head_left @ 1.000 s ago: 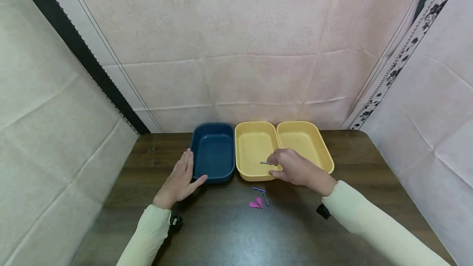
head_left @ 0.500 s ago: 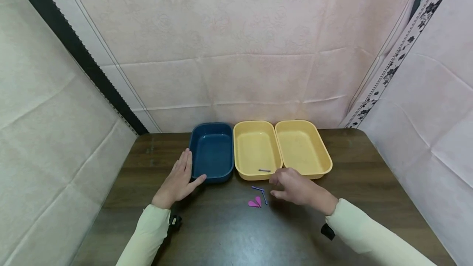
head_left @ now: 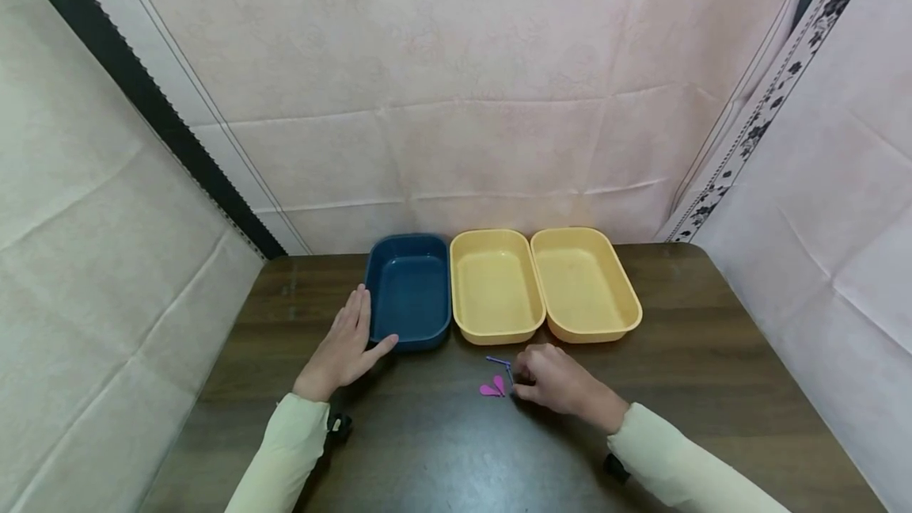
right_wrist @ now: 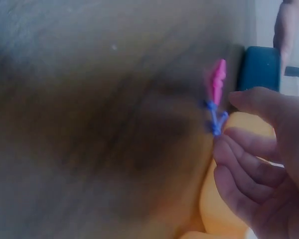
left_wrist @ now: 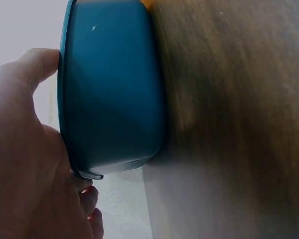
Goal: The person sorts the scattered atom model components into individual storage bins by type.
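Observation:
My left hand (head_left: 344, 347) lies along the near left corner of the dark blue bin (head_left: 409, 291), fingers straight and thumb spread at its front rim. In the left wrist view the thumb (left_wrist: 42, 62) touches the rim. My right hand (head_left: 559, 380) is low over the table, just right of two thin blue-purple sticks (head_left: 497, 360) with knobbed ends. Its thumb and loosely bent fingers stand apart in the right wrist view, close to the sticks (right_wrist: 215, 122). Two pink teardrop-shaped pieces (head_left: 490, 390) lie beside the sticks.
Two yellow bins stand right of the blue one: a middle bin (head_left: 499, 337) and a right-hand bin (head_left: 591, 335). All three line the back of the brown wooden table (head_left: 442, 450). Pale cloth (head_left: 456, 157) hangs behind and at both sides.
My right hand has let go of a small greyish stick in the middle yellow bin and come back to the loose sticks. That greyish stick is now out of sight. My left hand stays put.

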